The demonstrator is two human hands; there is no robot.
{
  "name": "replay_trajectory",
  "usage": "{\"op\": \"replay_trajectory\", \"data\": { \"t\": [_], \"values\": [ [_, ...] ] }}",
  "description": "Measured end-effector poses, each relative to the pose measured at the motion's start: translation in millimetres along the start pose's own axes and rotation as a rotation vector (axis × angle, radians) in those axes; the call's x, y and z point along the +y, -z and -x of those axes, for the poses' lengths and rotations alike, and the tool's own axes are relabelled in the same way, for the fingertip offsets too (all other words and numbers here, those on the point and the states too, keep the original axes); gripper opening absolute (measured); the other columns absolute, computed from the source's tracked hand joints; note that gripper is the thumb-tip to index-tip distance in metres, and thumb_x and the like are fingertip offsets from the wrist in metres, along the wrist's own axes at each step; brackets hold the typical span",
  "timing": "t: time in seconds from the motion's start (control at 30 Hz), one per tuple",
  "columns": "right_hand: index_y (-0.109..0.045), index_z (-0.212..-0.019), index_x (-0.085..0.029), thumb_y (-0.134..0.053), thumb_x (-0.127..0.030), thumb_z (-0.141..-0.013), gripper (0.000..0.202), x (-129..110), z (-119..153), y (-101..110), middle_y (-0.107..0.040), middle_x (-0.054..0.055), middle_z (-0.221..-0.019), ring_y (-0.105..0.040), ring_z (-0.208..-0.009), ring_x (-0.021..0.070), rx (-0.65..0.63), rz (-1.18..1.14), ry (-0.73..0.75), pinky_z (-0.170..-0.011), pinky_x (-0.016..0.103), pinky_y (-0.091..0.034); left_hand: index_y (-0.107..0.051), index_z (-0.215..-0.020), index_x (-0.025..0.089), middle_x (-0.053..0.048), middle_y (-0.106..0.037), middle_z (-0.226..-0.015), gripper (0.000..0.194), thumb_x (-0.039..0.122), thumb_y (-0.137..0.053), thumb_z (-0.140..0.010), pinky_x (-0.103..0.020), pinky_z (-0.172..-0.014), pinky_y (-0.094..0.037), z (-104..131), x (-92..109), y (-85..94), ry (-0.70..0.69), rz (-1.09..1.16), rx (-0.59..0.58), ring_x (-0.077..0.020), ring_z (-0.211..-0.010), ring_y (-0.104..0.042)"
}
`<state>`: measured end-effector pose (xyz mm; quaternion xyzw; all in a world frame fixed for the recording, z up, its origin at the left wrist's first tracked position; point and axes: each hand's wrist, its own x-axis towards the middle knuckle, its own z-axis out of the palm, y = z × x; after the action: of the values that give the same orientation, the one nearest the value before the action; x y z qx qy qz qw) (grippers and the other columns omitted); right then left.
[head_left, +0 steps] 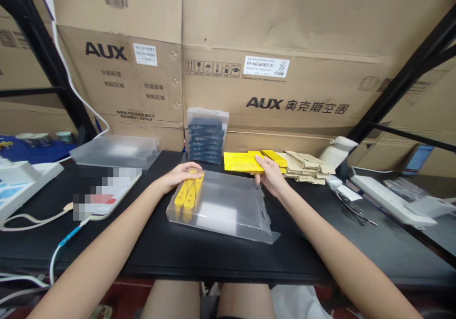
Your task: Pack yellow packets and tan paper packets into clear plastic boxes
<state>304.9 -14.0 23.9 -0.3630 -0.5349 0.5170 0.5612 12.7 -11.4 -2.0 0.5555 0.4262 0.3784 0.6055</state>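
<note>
A clear plastic box (245, 205) lies on its side on the black table in front of me, its flaps toward the right. Yellow packets (190, 193) stand side by side at its left end, seen through or against the plastic. My left hand (183, 174) grips the box's far left corner, its fingertips over the tops of these packets. My right hand (270, 172) holds a flat yellow packet (239, 162) between thumb and fingers, above the box's far right edge. More yellow packets (274, 157) lie just behind that hand.
Beige packets (306, 167) are stacked at the right, by a white container (338, 151). A clear box of dark packets (206, 136) stands upright at the back; another clear box (116, 151) lies left. A phone (117, 193) with cables, a power strip (392, 200) and cartons (302, 38) surround the space.
</note>
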Motion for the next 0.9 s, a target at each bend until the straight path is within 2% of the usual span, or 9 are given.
{"op": "replay_trajectory", "data": {
  "t": [0.2,0.37,0.47,0.57,0.67,0.77,0.9],
  "values": [
    [-0.056,-0.076,-0.016,-0.070,-0.048,-0.070,0.036,2.1,0.0,0.6,-0.059,-0.003,-0.053,-0.052,-0.035,0.0080,-0.016,-0.005,0.007,-0.032,0.018,-0.047,-0.062,-0.090,0.021,0.001,-0.066,-0.082,0.040,0.031,-0.081,-0.056,-0.029,-0.070,-0.047,0.0,-0.3,0.5,0.010,0.005,-0.009,-0.0165,-0.072,-0.064],
    [-0.055,-0.089,-0.017,-0.073,-0.039,-0.070,0.034,1.2,-0.3,0.6,-0.065,0.001,-0.078,-0.064,-0.050,0.0110,-0.070,-0.014,-0.014,-0.035,0.016,-0.048,-0.062,-0.090,0.021,0.000,-0.067,-0.086,0.041,0.032,-0.081,-0.055,-0.030,-0.072,-0.047,-0.7,-0.4,1.1,-0.004,-0.009,-0.005,-0.0178,-0.075,-0.064],
    [-0.054,-0.103,-0.023,-0.071,-0.032,-0.072,0.036,-0.8,1.7,1.0,-0.065,0.001,-0.092,-0.068,-0.058,0.0123,-0.106,-0.024,-0.035,-0.040,0.017,-0.052,-0.061,-0.090,0.020,0.001,-0.066,-0.081,0.041,0.033,-0.080,-0.056,-0.029,-0.070,-0.047,0.4,0.9,0.5,-0.003,-0.021,-0.009,-0.0174,-0.073,-0.064],
    [-0.051,-0.115,-0.028,-0.068,-0.028,-0.074,0.044,-2.9,2.9,1.4,-0.064,0.001,-0.099,-0.069,-0.061,0.0126,-0.151,-0.033,-0.068,-0.045,0.018,-0.054,-0.061,-0.090,0.020,0.001,-0.065,-0.081,0.041,0.033,-0.080,-0.056,-0.029,-0.069,-0.047,0.9,1.6,0.4,-0.003,-0.034,-0.009,-0.0170,-0.072,-0.064],
    [-0.051,-0.117,-0.028,-0.070,-0.024,-0.072,0.049,-9.1,2.6,3.2,-0.065,0.003,-0.100,-0.069,-0.066,0.0134,-0.217,-0.029,-0.087,-0.048,0.017,-0.053,-0.062,-0.090,0.021,-0.001,-0.067,-0.087,0.042,0.034,-0.080,-0.054,-0.030,-0.070,-0.048,-0.5,0.3,1.2,-0.009,-0.048,0.003,-0.0186,-0.076,-0.064],
    [-0.053,-0.117,-0.026,-0.072,-0.019,-0.068,0.053,-21.1,6.5,11.8,-0.066,0.002,-0.095,-0.068,-0.067,0.0136,-0.223,0.004,-0.029,-0.049,0.018,-0.052,-0.062,-0.090,0.021,-0.002,-0.067,-0.090,0.043,0.035,-0.081,-0.053,-0.031,-0.072,-0.049,-2.0,-1.3,2.0,-0.020,-0.046,0.006,-0.0191,-0.077,-0.065],
    [-0.055,-0.115,-0.026,-0.073,-0.018,-0.067,0.052,-31.4,27.3,40.1,-0.066,0.001,-0.090,-0.063,-0.059,0.0100,-0.124,0.035,0.002,-0.042,0.015,-0.046,-0.062,-0.090,0.021,0.001,-0.066,-0.082,0.041,0.033,-0.080,-0.055,-0.029,-0.070,-0.048,-0.8,0.5,1.1,-0.016,-0.033,-0.007,-0.0166,-0.073,-0.064]
  ]
}}
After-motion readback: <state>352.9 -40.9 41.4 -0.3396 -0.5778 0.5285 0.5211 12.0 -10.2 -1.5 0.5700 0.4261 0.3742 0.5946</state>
